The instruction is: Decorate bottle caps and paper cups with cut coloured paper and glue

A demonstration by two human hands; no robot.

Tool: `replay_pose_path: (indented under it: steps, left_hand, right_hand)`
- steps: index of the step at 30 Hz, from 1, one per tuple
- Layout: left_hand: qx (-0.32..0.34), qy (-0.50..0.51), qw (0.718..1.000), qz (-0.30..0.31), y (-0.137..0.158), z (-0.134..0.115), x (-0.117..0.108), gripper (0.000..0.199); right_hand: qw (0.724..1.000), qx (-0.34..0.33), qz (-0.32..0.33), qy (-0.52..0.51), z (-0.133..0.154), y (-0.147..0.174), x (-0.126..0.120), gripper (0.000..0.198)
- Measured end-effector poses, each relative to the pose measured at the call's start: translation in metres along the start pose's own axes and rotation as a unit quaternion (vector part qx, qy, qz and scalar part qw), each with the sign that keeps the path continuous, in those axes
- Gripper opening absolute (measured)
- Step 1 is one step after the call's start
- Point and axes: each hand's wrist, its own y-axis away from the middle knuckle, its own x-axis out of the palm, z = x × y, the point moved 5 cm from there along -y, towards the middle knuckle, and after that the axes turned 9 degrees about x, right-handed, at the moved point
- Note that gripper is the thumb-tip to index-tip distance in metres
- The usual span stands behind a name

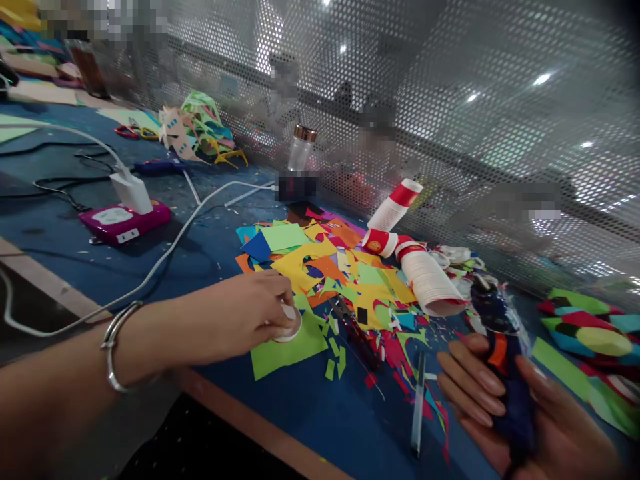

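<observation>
My left hand (265, 310), with a silver bangle on the wrist, is closed on a small white round piece (290, 330). That piece sits against a light green sheet of paper (280, 360); its exact kind is partly hidden by my fingers. At the right, my right hand (490, 400) is wrapped round a dark blue hot glue gun (517, 407) with an orange trigger, its nozzle end pointing up and away. A clear glue stick (418, 407) lies on the table between my hands. Coloured paper scraps (345, 267) spread out beyond my left hand.
Red-and-white paper cups (430, 277) lie and lean behind the scraps. A purple power strip (125, 223) holds a white plug (131, 190), whose cable crosses the blue table (195, 267). Farther back stand a glass bottle (301, 150) and a perforated metal screen (450, 120).
</observation>
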Motion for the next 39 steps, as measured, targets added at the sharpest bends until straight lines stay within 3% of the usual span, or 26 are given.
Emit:
replay_pose_path:
  steps: [4, 8, 11, 14, 16, 19, 23, 26, 34, 39]
  left_hand:
    - [-0.015, 0.078, 0.994, 0.081, -0.008, 0.012, -0.006, 0.012]
    - [-0.022, 0.075, 0.989, 0.128, -0.022, 0.018, -0.009, 0.029]
    - [-0.001, 0.045, 0.985, 0.169, -0.033, 0.020, -0.009, 0.030]
    - [0.006, 0.044, 0.982, 0.186, -0.039, 0.024, -0.007, 0.029]
    - [0.001, 0.067, 0.982, 0.179, -0.039, 0.030, -0.006, 0.030]
    - [0.000, 0.113, 0.980, 0.161, -0.036, 0.039, -0.003, 0.031]
    - [0.035, 0.129, 0.981, 0.140, -0.034, 0.046, 0.001, 0.032]
    - [0.047, 0.125, 0.982, 0.132, -0.034, 0.047, 0.001, 0.032]
    - [0.051, 0.116, 0.982, 0.139, -0.034, 0.045, 0.001, 0.031]
    - [0.060, 0.104, 0.983, 0.136, -0.033, 0.045, 0.001, 0.032]
  right_hand:
    - [0.998, -0.029, 0.020, -0.046, -0.002, 0.007, 0.010, 0.019]
    - [0.997, -0.057, 0.033, -0.049, -0.002, 0.011, 0.024, 0.021]
    - [0.997, -0.054, 0.037, 0.030, -0.005, 0.011, 0.027, 0.021]
    - [0.982, -0.035, 0.003, 0.186, -0.015, 0.009, 0.017, 0.024]
    - [0.951, -0.027, -0.069, 0.299, -0.023, 0.008, 0.006, 0.027]
    - [0.881, -0.029, -0.169, 0.441, -0.034, 0.006, 0.001, 0.035]
    - [0.798, -0.074, -0.113, 0.587, -0.044, -0.001, 0.032, 0.039]
    - [0.760, -0.107, -0.064, 0.638, -0.046, -0.005, 0.056, 0.031]
    - [0.723, -0.129, -0.056, 0.677, -0.050, -0.010, 0.062, 0.035]
    - [0.753, -0.143, -0.046, 0.640, -0.053, -0.010, 0.068, 0.028]
